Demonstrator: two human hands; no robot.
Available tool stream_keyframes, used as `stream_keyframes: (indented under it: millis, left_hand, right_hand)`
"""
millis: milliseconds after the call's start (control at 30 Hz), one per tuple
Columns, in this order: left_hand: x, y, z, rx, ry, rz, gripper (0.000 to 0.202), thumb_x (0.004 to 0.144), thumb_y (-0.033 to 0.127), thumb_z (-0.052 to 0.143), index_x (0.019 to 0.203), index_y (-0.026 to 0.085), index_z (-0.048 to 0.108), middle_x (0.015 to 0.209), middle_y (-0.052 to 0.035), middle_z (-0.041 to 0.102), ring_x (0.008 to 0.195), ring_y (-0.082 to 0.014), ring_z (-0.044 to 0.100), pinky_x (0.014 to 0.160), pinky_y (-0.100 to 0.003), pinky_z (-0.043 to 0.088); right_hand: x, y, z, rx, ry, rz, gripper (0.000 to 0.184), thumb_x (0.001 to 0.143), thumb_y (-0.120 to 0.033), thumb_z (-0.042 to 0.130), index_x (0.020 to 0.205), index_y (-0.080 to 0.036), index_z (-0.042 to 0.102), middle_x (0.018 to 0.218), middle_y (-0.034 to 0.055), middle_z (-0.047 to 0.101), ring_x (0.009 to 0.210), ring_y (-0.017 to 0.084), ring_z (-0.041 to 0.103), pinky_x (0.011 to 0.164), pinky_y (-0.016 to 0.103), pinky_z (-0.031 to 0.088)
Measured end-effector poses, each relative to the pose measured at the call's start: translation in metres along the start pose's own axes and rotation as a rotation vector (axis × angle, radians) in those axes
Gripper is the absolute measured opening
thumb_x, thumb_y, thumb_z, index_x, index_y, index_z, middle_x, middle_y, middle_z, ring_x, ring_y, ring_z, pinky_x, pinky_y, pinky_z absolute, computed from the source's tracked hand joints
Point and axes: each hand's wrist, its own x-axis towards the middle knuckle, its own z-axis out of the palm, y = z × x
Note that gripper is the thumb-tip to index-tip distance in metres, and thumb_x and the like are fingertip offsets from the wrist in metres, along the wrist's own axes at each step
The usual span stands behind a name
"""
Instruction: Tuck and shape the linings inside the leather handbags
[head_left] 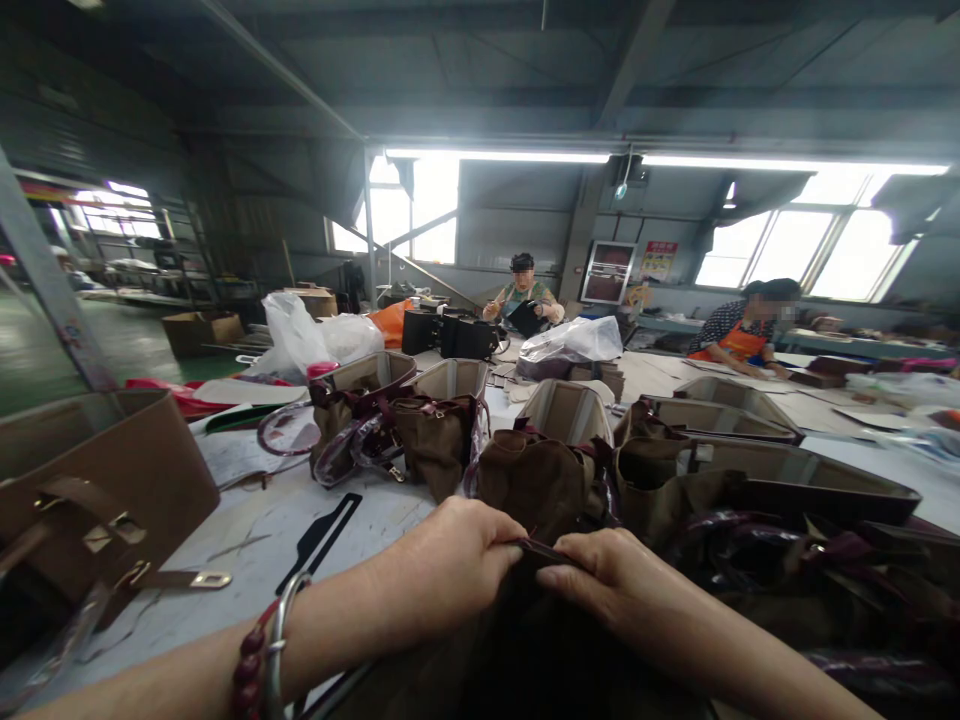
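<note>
My left hand [456, 556] and my right hand [611, 578] meet low in the middle of the head view. Thumbs and fingers of both pinch a narrow dark brown edge [546, 552], which looks like the rim of a dark handbag [540, 650]. Much of that bag is in shadow, so its shape is hard to make out. Just beyond my fingers stands an olive-brown handbag [534, 478] with dark red trim. Left of my left hand, a black flat tool with a long slot [319, 540] lies on the table.
At the left stands a tan bag [142, 470] with metal clasps. Several open brown bags [439, 430] fill the table [247, 540], some with plastic-wrapped handles. More bags [810, 480] crowd the right. A white plastic bag [289, 335] lies farther back. Two people [525, 300] sit across the table.
</note>
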Motion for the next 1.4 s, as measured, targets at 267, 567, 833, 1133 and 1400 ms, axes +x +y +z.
stream_keyframes:
  millis: [267, 567, 833, 1133, 1400]
  left_hand:
    - [0.005, -0.001, -0.001, -0.006, -0.027, -0.073, 0.029, 0.073, 0.024, 0.039, 0.079, 0.016, 0.067, 0.066, 0.0015, 0.06, 0.06, -0.0113, 0.049, 0.053, -0.018, 0.033]
    - [0.017, -0.004, -0.004, -0.123, -0.116, -0.052, 0.029, 0.07, 0.029, 0.046, 0.081, 0.013, 0.066, 0.06, 0.0026, 0.053, 0.054, -0.0084, 0.038, 0.049, -0.017, 0.029]
    - [0.026, 0.001, 0.005, 0.015, -0.013, -0.081, 0.029, 0.069, 0.031, 0.045, 0.073, 0.012, 0.067, 0.06, 0.0001, 0.058, 0.051, -0.0097, 0.041, 0.05, -0.02, 0.031]
    - [0.023, 0.009, 0.005, 0.046, -0.025, -0.091, 0.027, 0.068, 0.031, 0.046, 0.069, 0.012, 0.065, 0.053, 0.0016, 0.051, 0.049, -0.0092, 0.039, 0.046, -0.019, 0.028]
    - [0.02, 0.005, 0.004, 0.019, -0.011, -0.097, 0.026, 0.068, 0.03, 0.046, 0.064, 0.011, 0.064, 0.05, 0.0027, 0.045, 0.047, -0.0083, 0.035, 0.044, -0.019, 0.026]
  right_hand:
    - [-0.001, -0.006, 0.0, -0.021, 0.002, -0.021, 0.032, 0.082, -0.033, 0.039, 0.057, -0.015, 0.044, 0.05, -0.0046, 0.041, 0.046, 0.006, 0.033, 0.041, 0.016, 0.024]
    - [-0.003, -0.005, -0.003, -0.022, 0.015, -0.031, 0.029, 0.079, -0.029, 0.043, 0.055, -0.014, 0.046, 0.049, -0.0052, 0.039, 0.045, 0.006, 0.031, 0.041, 0.017, 0.023]
    - [-0.032, 0.006, -0.013, 0.208, 0.011, 0.218, 0.02, 0.064, -0.028, 0.061, 0.079, -0.013, 0.061, 0.065, -0.0013, 0.058, 0.059, 0.012, 0.05, 0.049, 0.018, 0.035]
    - [-0.045, 0.013, -0.011, 0.202, 0.082, 0.257, 0.027, 0.073, -0.035, 0.052, 0.071, -0.01, 0.063, 0.057, -0.0008, 0.055, 0.055, 0.012, 0.048, 0.05, 0.019, 0.035]
    - [-0.044, 0.012, -0.01, 0.099, 0.083, 0.198, 0.03, 0.078, -0.036, 0.045, 0.07, -0.011, 0.06, 0.058, -0.0005, 0.054, 0.054, 0.011, 0.046, 0.046, 0.017, 0.033]
